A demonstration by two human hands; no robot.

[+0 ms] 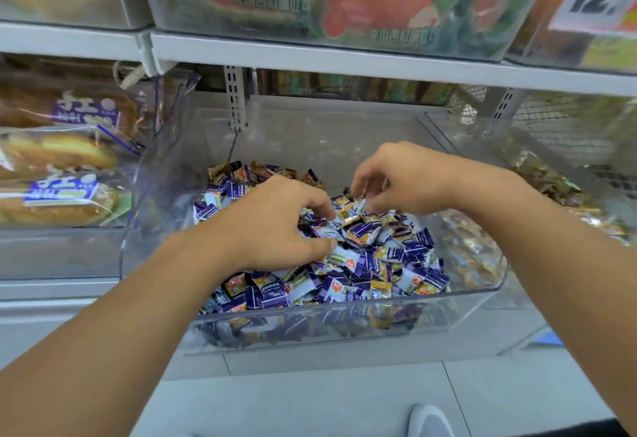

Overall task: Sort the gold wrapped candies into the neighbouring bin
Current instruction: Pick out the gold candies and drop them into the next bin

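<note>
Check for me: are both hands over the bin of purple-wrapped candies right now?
Yes, the left hand and right hand both reach into the clear bin, fingers down among the purple-wrapped candies.

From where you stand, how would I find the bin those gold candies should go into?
Find the clear bin heaped with purple candies, where both hands are digging. The neighbouring bin touches its right wall, beyond the right hand. Its pile is gold and brown, not purple.
</note>
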